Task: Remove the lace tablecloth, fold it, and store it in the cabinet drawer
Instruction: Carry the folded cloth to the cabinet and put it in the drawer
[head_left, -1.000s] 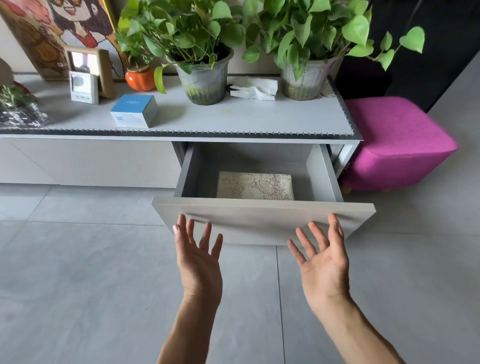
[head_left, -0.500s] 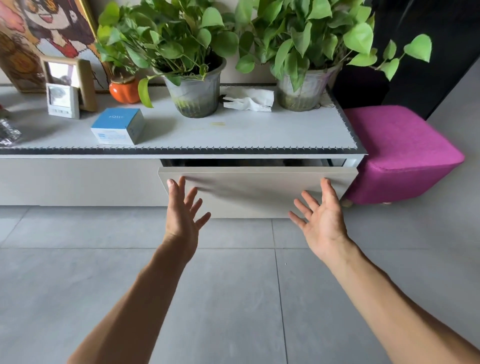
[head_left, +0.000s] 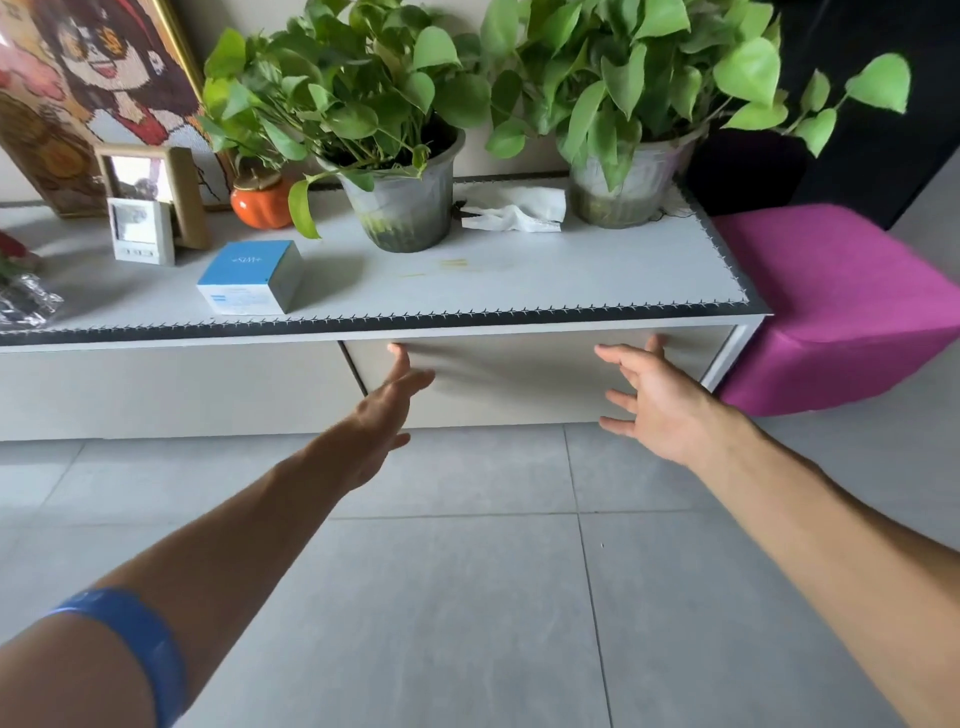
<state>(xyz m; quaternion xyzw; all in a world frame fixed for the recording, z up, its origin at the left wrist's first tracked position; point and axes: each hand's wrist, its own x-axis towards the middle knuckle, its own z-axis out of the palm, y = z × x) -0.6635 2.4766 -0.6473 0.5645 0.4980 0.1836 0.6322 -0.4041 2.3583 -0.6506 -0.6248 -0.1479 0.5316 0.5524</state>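
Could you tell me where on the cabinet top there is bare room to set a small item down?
The widest bare patch on the cabinet top lies in front of the two plant pots, between the blue box and the right edge. A narrower strip runs behind the box. The left end is crowded: frames, orange jar, crumpled wrap.

The pale grey drawer front is seen closed, flush with the cabinet, at its right end.
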